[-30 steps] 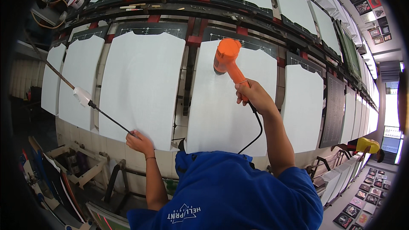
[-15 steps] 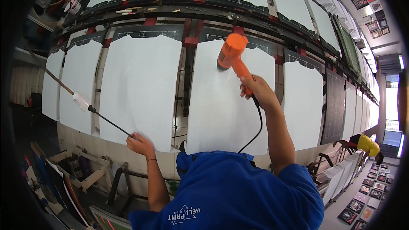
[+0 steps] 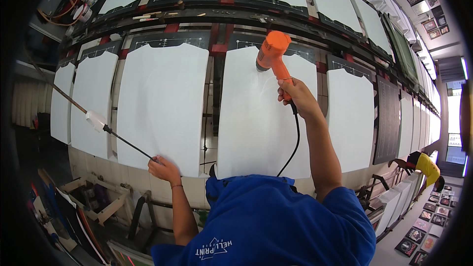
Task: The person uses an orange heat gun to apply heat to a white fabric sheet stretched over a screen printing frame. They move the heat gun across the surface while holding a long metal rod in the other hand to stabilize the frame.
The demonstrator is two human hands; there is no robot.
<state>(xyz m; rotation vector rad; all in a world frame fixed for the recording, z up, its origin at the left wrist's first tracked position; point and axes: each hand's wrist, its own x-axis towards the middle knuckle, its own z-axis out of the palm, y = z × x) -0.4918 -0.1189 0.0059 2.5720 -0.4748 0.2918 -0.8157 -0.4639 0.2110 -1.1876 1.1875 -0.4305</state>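
Clearly, the orange heat gun [image 3: 274, 50] is over the upper part of a white cloth [image 3: 266, 128], near its neckline; whether the nozzle [image 3: 261, 67] touches the fabric I cannot tell. Its barrel lies slantwise, from upper right to lower left, with the nozzle facing down and left toward the cloth. The handle's long axis runs down and slightly right into the right hand [image 3: 299, 99], whose fingers are wrapped around it. A black cord [image 3: 298, 135] hangs from its base. The left hand [image 3: 165, 169] is closed on a black cable [image 3: 129, 142], which leads to a white connector [image 3: 96, 120]. Compared with a second ago, the gun has shifted right and farther from the body, its barrel slanting more, while both hands keep their grip.
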